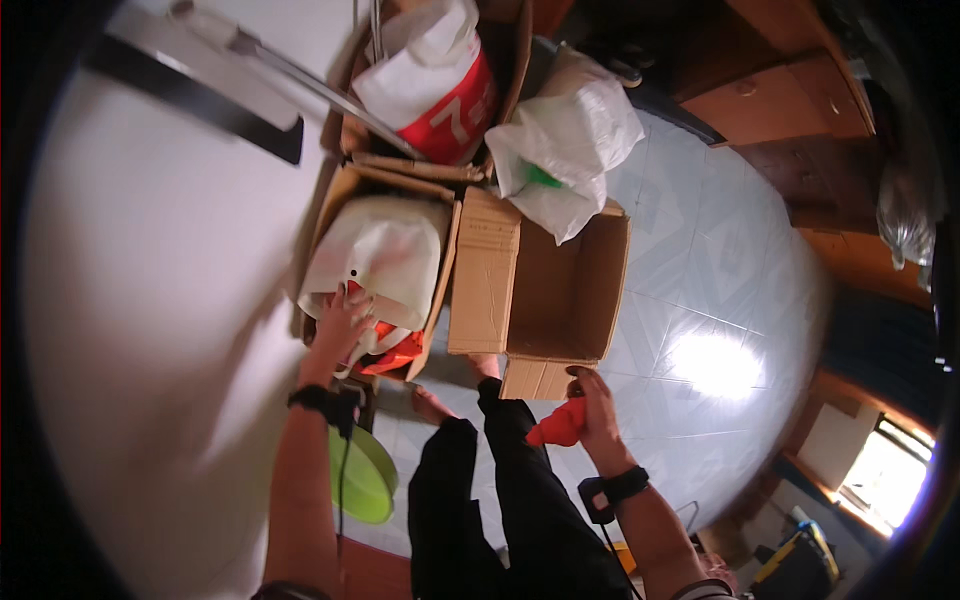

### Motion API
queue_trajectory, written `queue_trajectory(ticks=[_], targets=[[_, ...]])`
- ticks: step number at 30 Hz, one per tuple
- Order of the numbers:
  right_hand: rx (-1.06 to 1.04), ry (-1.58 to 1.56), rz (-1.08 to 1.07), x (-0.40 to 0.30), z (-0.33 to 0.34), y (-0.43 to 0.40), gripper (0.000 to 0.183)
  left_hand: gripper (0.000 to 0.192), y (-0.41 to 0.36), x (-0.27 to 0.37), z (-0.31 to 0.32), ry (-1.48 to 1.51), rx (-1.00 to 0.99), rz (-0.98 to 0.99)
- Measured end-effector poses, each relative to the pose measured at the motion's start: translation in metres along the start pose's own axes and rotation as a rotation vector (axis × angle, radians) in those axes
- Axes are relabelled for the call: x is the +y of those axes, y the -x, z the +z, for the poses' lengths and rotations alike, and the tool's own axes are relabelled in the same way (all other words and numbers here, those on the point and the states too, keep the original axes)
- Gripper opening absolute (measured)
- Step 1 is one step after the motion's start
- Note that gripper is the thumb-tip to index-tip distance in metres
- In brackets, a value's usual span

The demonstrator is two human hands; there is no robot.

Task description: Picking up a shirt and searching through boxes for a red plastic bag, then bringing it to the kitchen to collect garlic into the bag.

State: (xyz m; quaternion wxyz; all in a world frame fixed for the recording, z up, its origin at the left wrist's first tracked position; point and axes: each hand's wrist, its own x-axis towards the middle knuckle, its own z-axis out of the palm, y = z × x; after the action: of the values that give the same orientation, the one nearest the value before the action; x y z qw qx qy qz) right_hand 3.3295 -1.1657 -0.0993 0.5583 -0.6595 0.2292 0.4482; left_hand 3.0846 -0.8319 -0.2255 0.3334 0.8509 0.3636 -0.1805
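Note:
My left hand (pixel 345 322) rests at the lower edge of a white bag (pixel 382 240) inside a cardboard box on the left. Whether its fingers grip the bag is unclear. Beside that hand, orange-red material (pixel 394 352) and pale straps show in the same box. My right hand (pixel 598 412) holds a crumpled red bundle (pixel 559 424), perhaps cloth or a thin bag, below the open cardboard box (pixel 566 292). A small dark item (pixel 576 375) shows at its fingertips, too unclear to name. The open box has its flaps folded outward.
A white plastic bag (pixel 570 135) with something green inside droops over the open box's far edge. Behind stands another box with a red-and-white bag (pixel 450 97). A long-handled floor squeegee (pixel 202 97) crosses the upper left. A green basin (pixel 364 476) stands near my legs. Wooden cabinets (pixel 772 97) line the right.

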Motion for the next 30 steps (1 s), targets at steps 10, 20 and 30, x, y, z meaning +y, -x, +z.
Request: queue_trajectory(ticks=[10, 20, 30], targets=[[-0.186, -0.052, -0.354, -0.083, 0.047, 0.109, 0.018, 0.073, 0.191, 0.297, -0.095, 0.807, -0.169, 0.120], [-0.663, 0.188, -0.392, -0.083, 0.033, 0.223, 0.036, 0.029, 0.298, 0.314, -0.120, 1.079, -0.002, 0.097], [-0.667, 0.245, -0.791, -0.047, 0.012, 0.363, 0.039, 0.026, 0.402, 0.314, -0.145, 1.160, 0.059, 0.259]])
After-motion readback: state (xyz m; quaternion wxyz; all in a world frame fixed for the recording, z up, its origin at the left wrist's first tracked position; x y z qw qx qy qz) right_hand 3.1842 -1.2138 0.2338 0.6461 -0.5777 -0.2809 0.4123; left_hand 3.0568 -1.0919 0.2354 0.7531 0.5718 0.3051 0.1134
